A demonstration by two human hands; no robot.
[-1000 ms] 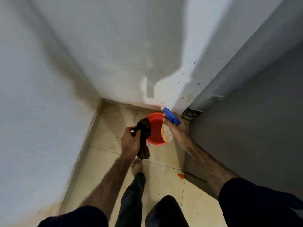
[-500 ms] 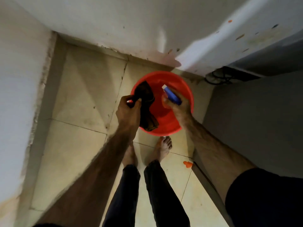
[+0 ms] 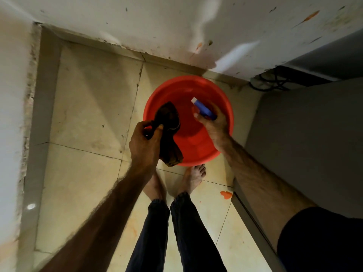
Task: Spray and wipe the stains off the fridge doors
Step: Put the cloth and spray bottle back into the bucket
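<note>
I note my left hand (image 3: 144, 142) gripping the dark cloth (image 3: 169, 134), which hangs over the red basin's (image 3: 157, 107) near-left rim. My right hand (image 3: 213, 122) grips the blue spray bottle (image 3: 203, 109) above the basin.

We stand in a corner of a home, beside a grey fridge (image 3: 306, 146). Cream floor tiles (image 3: 88, 99), stained white walls (image 3: 176, 22), a red basin (image 3: 198, 146) and bare feet (image 3: 193, 178) suggest a household.

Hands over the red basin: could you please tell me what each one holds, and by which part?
Left hand pinches the dark cloth near its upper end; right hand grips the spray bottle below its blue head.
</note>
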